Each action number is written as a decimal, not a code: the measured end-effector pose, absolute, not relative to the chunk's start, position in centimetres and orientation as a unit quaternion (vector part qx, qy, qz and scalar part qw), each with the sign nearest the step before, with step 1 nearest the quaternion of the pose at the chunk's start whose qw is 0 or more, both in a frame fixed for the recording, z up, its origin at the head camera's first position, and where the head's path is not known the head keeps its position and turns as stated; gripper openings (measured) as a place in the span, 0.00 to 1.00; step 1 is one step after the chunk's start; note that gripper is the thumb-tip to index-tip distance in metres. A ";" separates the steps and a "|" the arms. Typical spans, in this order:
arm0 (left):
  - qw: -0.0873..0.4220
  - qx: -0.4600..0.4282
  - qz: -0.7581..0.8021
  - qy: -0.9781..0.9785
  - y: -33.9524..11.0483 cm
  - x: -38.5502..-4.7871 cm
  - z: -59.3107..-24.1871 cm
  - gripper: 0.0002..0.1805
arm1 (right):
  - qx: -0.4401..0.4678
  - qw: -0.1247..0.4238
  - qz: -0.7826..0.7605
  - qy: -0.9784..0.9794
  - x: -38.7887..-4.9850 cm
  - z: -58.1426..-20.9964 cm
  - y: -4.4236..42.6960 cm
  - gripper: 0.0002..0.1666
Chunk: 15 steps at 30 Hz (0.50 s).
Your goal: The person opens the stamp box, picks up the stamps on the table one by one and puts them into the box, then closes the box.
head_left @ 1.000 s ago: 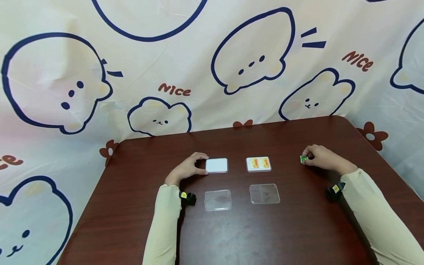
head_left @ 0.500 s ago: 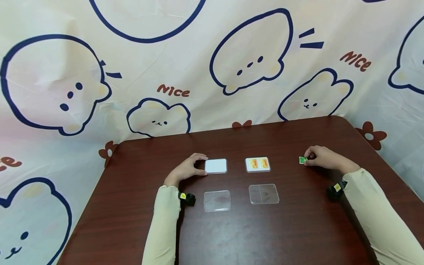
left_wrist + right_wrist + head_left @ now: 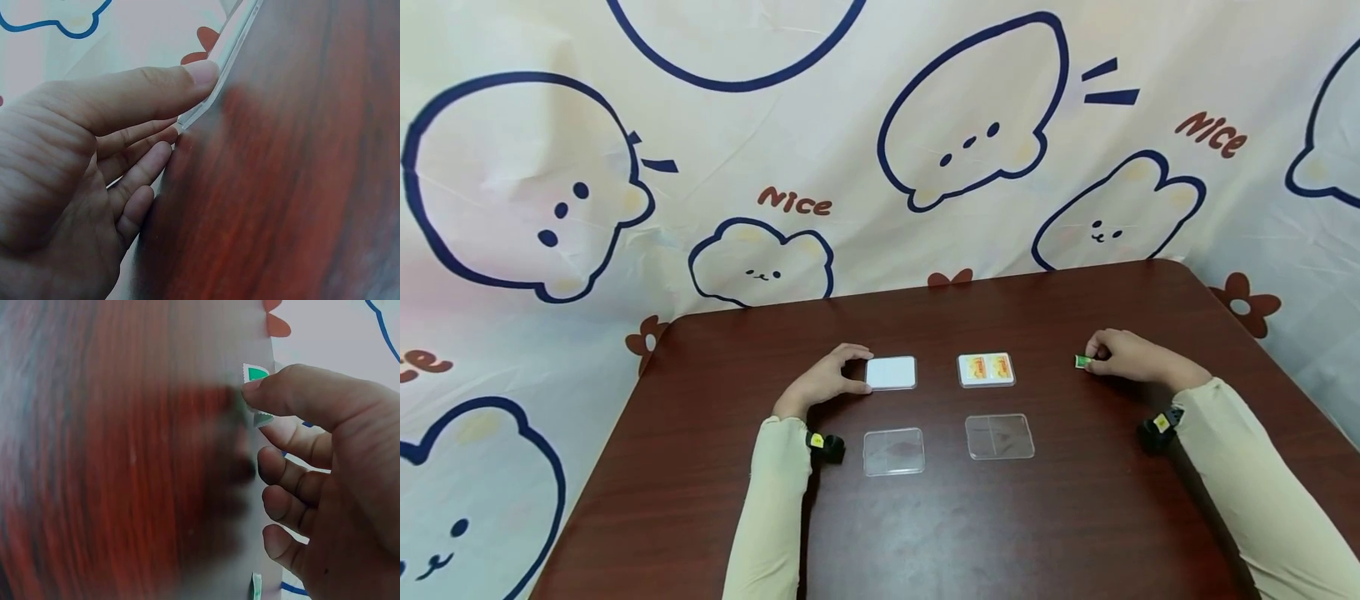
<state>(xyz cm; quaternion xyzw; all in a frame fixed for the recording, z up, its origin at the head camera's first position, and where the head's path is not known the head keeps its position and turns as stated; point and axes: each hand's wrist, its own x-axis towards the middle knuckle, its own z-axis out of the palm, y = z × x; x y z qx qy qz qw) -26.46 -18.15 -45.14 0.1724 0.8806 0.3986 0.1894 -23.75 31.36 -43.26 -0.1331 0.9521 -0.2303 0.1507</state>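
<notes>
At the left back of the table my left hand (image 3: 823,381) holds the left end of a flat clear plastic case (image 3: 891,373) with a white top face, thumb at the near corner and fingers at the far one. The left wrist view shows the thumb against the case's rim (image 3: 215,97). Over on the right my right hand (image 3: 1131,357) pinches a small green and white stamp-like piece (image 3: 1082,362) between thumb and index finger. Its zigzag edge (image 3: 248,367) shows in the right wrist view; the thumb covers its middle.
A second case (image 3: 986,371) with two orange-yellow stamp-like pictures lies between the hands. Nearer are two clear lids (image 3: 893,452) (image 3: 1000,437) on the brown table (image 3: 970,533). Another thin green-white piece (image 3: 256,587) shows low in the right wrist view. A patterned cloth (image 3: 850,150) hangs behind.
The green piece tilts in the right fingers and shows less of its face than half a second ago. My left hand and the cases stay in place.
</notes>
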 end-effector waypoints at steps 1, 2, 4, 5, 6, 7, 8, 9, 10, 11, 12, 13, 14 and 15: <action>0.189 0.173 0.397 0.881 -18.2 -26.5 -45.1 0.33 | -0.134 0.149 -0.232 0.952 -23.8 -43.2 31.2 0.13; 0.188 0.174 0.396 0.882 -18.2 -26.5 -45.1 0.33 | -0.135 0.146 -0.234 0.952 -23.8 -43.2 31.0 0.13; 0.187 0.176 0.395 0.882 -18.2 -26.5 -45.0 0.33 | -0.138 0.139 -0.237 0.952 -24.0 -43.1 30.6 0.12; 0.186 0.176 0.395 0.882 -18.2 -26.5 -45.0 0.33 | -0.139 0.133 -0.237 0.952 -24.0 -43.0 30.4 0.12; 0.187 0.175 0.396 0.882 -18.2 -26.5 -45.0 0.33 | -0.141 0.128 -0.237 0.953 -24.1 -43.0 30.2 0.12; 0.187 0.176 0.395 0.882 -18.2 -26.5 -45.0 0.33 | -0.142 0.123 -0.236 0.953 -24.1 -42.9 30.0 0.11; 0.186 0.177 0.396 0.882 -18.2 -26.5 -45.0 0.32 | -0.145 0.119 -0.235 0.954 -24.1 -42.8 29.8 0.11; 0.186 0.177 0.396 0.882 -18.2 -26.4 -45.0 0.32 | -0.147 0.115 -0.234 0.954 -24.2 -42.7 29.5 0.10; 0.184 0.177 0.395 0.883 -18.1 -26.4 -45.1 0.32 | -0.151 0.112 -0.235 0.954 -24.2 -42.6 29.4 0.10; 0.184 0.177 0.394 0.883 -18.1 -26.4 -45.1 0.32 | -0.152 0.111 -0.235 0.954 -24.2 -42.5 29.1 0.10; 0.183 0.178 0.393 0.884 -18.1 -26.4 -45.1 0.32 | -0.153 0.110 -0.235 0.953 -24.2 -42.4 29.0 0.10; 0.182 0.178 0.392 0.884 -18.1 -26.4 -45.1 0.32 | -0.152 0.111 -0.235 0.954 -24.3 -42.3 28.8 0.09; 0.181 0.179 0.391 0.884 -18.1 -26.4 -45.1 0.32 | -0.151 0.111 -0.236 0.954 -24.3 -42.2 28.7 0.10; 0.180 0.180 0.389 0.885 -18.1 -26.3 -45.1 0.32 | -0.149 0.111 -0.236 0.954 -24.4 -42.2 28.7 0.10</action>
